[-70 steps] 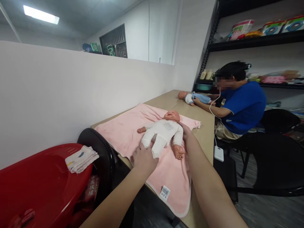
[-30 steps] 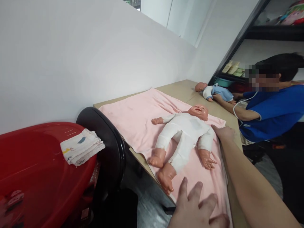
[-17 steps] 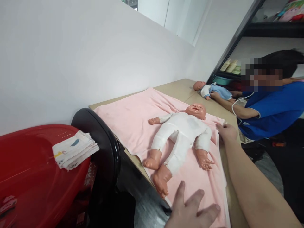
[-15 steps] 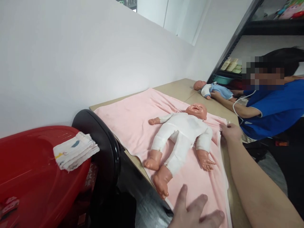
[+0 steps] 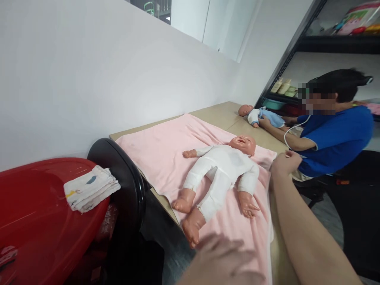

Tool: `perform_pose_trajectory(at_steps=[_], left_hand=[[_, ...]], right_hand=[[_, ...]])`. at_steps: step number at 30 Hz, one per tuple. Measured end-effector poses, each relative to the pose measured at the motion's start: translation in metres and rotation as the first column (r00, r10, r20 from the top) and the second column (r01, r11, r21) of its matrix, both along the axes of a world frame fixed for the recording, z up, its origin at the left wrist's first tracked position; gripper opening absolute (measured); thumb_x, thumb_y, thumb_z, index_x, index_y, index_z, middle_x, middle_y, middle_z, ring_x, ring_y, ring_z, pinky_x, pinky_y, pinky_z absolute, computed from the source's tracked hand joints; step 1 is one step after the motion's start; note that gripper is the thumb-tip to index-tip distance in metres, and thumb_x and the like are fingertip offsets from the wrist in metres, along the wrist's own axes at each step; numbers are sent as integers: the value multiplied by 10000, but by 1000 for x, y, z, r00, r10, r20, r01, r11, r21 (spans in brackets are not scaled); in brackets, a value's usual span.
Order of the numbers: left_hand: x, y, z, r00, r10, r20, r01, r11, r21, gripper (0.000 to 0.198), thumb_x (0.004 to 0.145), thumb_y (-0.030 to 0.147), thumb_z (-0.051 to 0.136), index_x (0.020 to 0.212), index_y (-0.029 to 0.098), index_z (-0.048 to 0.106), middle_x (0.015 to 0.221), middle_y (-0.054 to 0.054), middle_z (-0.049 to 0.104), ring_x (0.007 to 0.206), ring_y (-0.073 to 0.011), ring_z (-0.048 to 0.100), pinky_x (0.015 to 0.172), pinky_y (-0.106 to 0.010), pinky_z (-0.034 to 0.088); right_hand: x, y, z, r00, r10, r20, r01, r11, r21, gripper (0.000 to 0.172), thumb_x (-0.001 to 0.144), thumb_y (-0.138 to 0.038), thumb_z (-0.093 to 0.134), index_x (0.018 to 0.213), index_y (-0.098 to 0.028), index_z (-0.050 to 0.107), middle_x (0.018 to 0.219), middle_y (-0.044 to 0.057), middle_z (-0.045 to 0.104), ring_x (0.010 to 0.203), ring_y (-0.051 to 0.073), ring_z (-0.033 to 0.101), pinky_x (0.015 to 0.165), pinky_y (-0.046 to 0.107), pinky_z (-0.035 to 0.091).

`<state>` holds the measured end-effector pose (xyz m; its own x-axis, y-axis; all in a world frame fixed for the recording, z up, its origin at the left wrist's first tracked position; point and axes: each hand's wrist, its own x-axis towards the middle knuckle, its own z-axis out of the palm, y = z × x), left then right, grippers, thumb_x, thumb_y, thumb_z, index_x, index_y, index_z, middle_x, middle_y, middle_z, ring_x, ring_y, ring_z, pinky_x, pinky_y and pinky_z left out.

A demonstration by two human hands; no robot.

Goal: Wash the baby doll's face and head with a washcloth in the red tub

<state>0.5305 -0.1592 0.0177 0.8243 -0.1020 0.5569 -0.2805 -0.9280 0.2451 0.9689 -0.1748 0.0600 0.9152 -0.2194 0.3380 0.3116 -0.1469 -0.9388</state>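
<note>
A baby doll (image 5: 225,166) with a white cloth body lies on its back on a pink towel (image 5: 166,138), its feet toward me. Low in the view, my left hand (image 5: 222,261) is over the near part of the towel, just below the doll's feet. Motion blurs it, but its fingers look stretched out and hold nothing. Beyond the towel's right edge, close to its far right corner, is my right hand (image 5: 286,161). Its fingers are curled closed, and whatever may be inside them is hidden.
Left of the table (image 5: 231,111) stands a red basin (image 5: 35,198) with folded cloths (image 5: 90,188) on its rim, beside a black rounded object (image 5: 118,170). At right a co-worker in blue (image 5: 341,134) handles another doll (image 5: 270,117). Shelves (image 5: 341,44) stand behind.
My left hand has shifted left over the towel and blurred. My right hand, earlier pinching the towel's right edge, is now curled higher and a little farther out. The view has shifted slightly.
</note>
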Motion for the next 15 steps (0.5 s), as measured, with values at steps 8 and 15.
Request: perform_pose_trajectory(at_steps=[8,15], left_hand=[[-5,32,80,905,365,-218,-420,845,-331,318,1035,308,454,1191,296,731,1471,-25,626,1337,-221,583,1128,-377,485],[21,52,81,679,502,-535,-575,817,37,518,957,334,587,1469,259,565,1714,-82,316,1589,-383,221,1255,-600,301]], right_hand=[[7,46,7,844,487,-223,-424,862,278,232,988,-423,436,863,-263,548,977,56,677,923,185,681,815,364,588],[-11,47,-8,605,738,-300,-501,646,577,533,1063,-590,200,1025,-234,595,1125,124,729,964,230,733,833,428,621]])
